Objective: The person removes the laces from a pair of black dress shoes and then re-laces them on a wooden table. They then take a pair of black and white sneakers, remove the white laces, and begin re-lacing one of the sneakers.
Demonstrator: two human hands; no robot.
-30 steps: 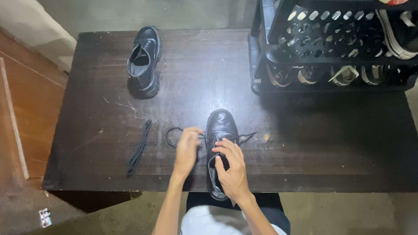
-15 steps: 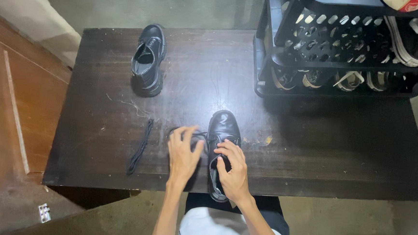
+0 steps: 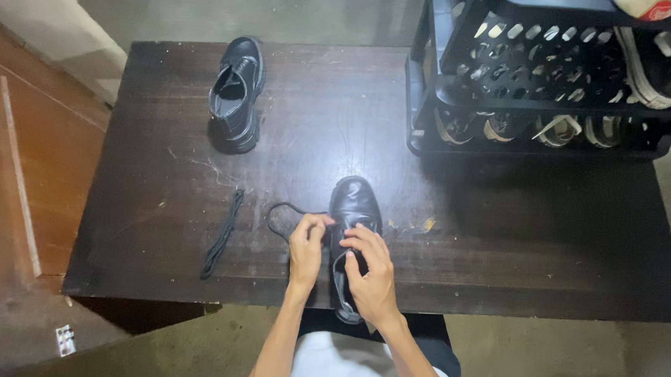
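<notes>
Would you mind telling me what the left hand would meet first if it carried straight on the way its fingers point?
The left hand points away across the table. It would probably meet first the lace loop right beyond its fingertips, then bare table; depth is uncertain.

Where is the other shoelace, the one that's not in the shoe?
In the head view, the loose black shoelace lies on the dark table, to the left of the left hand and nearer the table's front edge.

A black leather shoe (image 3: 352, 205) stands upright, toe pointing away, under the right hand (image 3: 369, 272), its black lace (image 3: 281, 212) looping out beside the left hand (image 3: 306, 249).
</notes>
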